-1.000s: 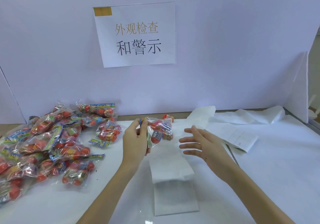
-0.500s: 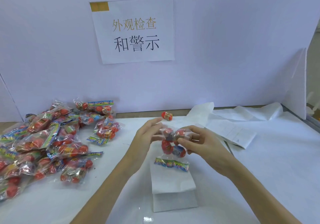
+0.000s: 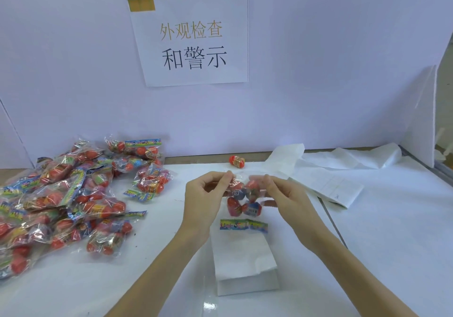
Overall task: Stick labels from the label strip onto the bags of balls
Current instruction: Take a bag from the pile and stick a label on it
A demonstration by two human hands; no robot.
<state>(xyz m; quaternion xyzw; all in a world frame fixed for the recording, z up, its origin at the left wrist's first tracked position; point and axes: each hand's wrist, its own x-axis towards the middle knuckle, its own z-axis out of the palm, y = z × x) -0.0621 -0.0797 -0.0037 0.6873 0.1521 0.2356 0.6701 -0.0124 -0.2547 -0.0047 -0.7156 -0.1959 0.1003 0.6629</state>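
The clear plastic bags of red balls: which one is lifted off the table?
The clear bag of red balls pinched between the left hand and right hand; the other bags lie heaped at left.

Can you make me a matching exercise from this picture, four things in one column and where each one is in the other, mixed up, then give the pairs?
Things:
1. bag of balls
2. pile of bags
3. loose ball
4. paper sign

Places:
A. alone by the table's far edge
B. taped to the back wall
C. held up between the left hand and right hand
D. heaped at the table's left side

Pairs: 1-C, 2-D, 3-A, 4-B
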